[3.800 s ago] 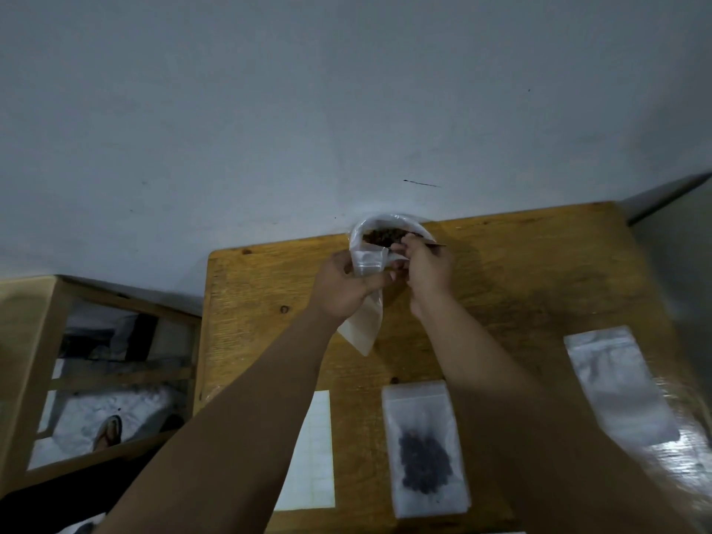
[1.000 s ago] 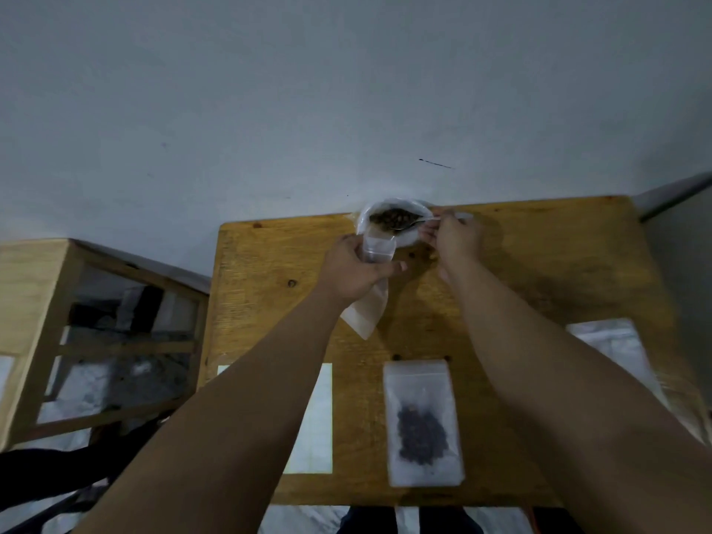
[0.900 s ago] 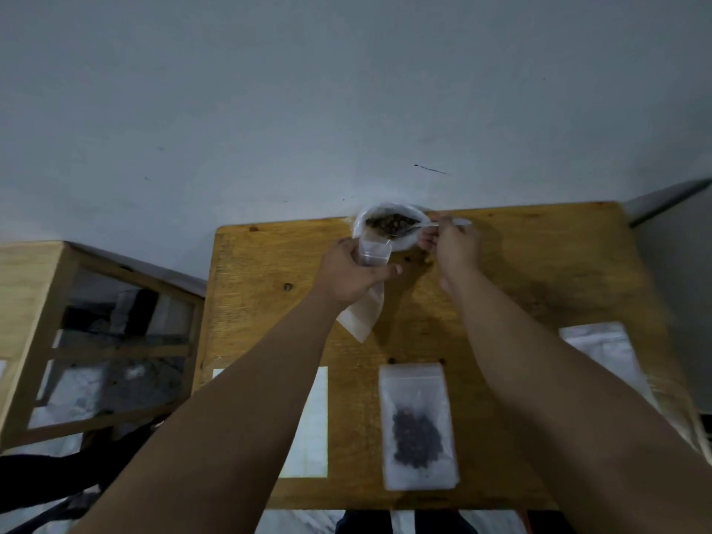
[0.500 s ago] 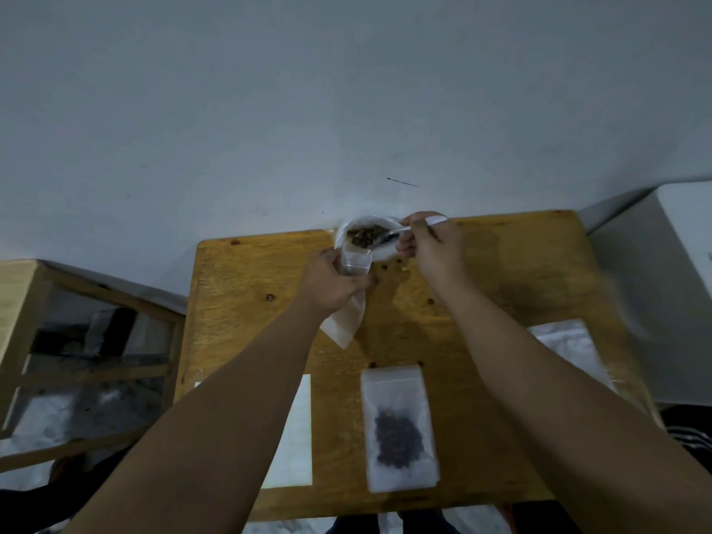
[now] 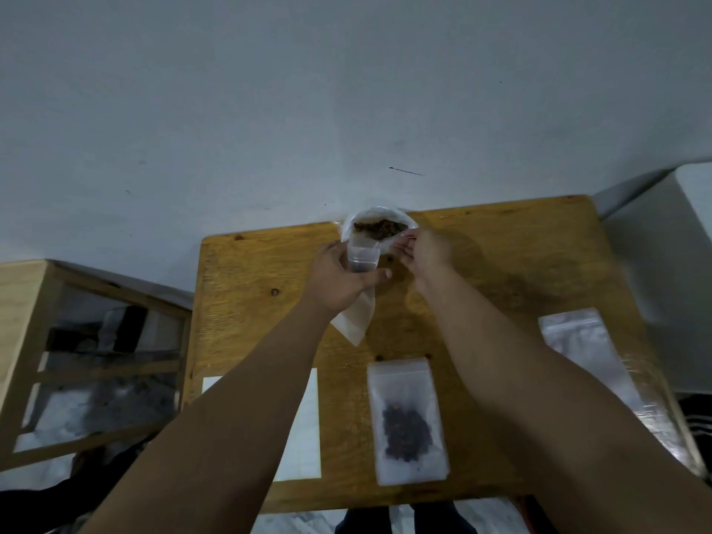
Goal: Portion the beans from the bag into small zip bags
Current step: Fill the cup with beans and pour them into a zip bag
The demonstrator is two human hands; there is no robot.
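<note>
Change: half a second ago the white handle of a spoon stands out above the right hand (image 5: 427,252), with its bowl in the beans (image 5: 379,228). Now no handle shows, and the hand sits lower, at the near rim of the bean bag (image 5: 385,212).
Small zip bag (image 5: 362,258): the left hand (image 5: 341,279) keeps it as before, mouth up and just beside the rim of the bean bag. Its lower end hangs under the hand, above the tabletop (image 5: 501,271).
Meaning for the task: I judge that a scoop is going to this bag or has just gone in, so the second portion is in work and not finished.
Left grip: thumb and fingers are curled round the upper part of the small zip bag.
Right grip: the fingers bend toward the bag rim; I cannot tell if they pinch the spoon, the plastic edge or nothing.
Already portioned: one filled zip bag (image 5: 406,414) lies flat on the near tabletop, and the empty zip bags (image 5: 581,344) wait near the right edge.
Hidden: the spoon, if it is in the hand, is behind the fingers.
Hard to make out: the picture is dim, so I cannot say how many beans are in the held bag, nor if the filled bag is zipped.
Cut off: the left forearm covers part of the white sheet (image 5: 302,418), and the near end of the empty bags is blurred.
</note>
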